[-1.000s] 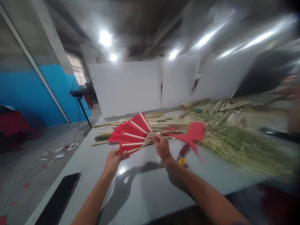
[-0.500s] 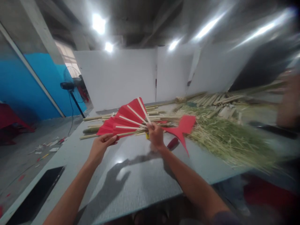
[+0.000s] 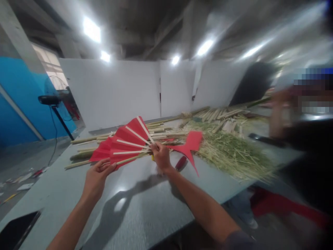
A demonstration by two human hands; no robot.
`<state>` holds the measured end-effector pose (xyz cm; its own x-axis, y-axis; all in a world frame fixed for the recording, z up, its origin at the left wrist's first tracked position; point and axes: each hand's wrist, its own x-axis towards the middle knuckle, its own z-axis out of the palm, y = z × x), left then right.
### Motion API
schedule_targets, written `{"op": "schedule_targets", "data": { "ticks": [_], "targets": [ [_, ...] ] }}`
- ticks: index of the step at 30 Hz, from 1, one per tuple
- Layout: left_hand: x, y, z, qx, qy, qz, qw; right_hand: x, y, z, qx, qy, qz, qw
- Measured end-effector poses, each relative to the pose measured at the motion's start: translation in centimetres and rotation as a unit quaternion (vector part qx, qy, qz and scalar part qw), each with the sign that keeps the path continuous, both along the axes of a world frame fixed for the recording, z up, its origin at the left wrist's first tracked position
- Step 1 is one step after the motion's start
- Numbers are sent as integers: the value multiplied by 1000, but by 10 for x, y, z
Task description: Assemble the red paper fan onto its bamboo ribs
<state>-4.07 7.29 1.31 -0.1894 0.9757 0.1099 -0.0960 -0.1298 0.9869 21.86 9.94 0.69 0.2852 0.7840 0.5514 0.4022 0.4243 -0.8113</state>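
— What lies around you?
— Bamboo sticks [image 3: 85, 139] and green shavings [image 3: 229, 152] on the table [image 3: 145, 205], a red paper cutout [image 3: 191, 144] just beside my right hand [image 3: 161, 157].
— And the fan?
— The red fan [image 3: 122, 144] is spread above the table, pale ribs showing. My right grip pinches its pivot; my left hand [image 3: 96, 177] holds its lower edge.

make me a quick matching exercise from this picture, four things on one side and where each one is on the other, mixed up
Things:
1. red paper fan
2. green straw pile
3. black stand fan
4. red-handled tool

Places:
A. on the floor by the blue wall, left of the table
B. lying on the table just right of the right hand
C. held between the left hand and the right hand
D. spread over the right part of the table

Pairs: 1-C, 2-D, 3-A, 4-B
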Motion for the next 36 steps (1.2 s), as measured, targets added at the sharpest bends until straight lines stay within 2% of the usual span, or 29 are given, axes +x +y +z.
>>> {"op": "schedule_targets", "data": {
  "ticks": [6, 9, 11, 15, 20, 25, 29, 36],
  "targets": [
    [4, 2, -2, 13, 21, 37, 999, 1, 0, -2, -9, -1, -2, 1000],
    [7, -3, 1, 36, 3, 39, 999, 1, 0, -5, -10, 7, 1, 1000],
    [10, -7, 6, 22, -20, 8, 1000, 1, 0, -7, -10, 14, 8, 1000],
    [17, -16, 16, -17, -98, -148, 984, 2, -2, -10, -15, 15, 32, 999],
    [28, -28, 17, -30, -144, -218, 965, 12, -1, -6, -17, 17, 57, 998],
    [43, -37, 11, 7, -170, -307, 936, 27, 4, -2, -22, 15, 95, 995],
    [48, -42, 10, 33, -178, -345, 921, 29, 5, -4, -27, 11, 102, 994],
    [47, -42, 4, 27, -217, -377, 900, 21, 6, -11, -25, 7, 105, 994]
  ]
}}
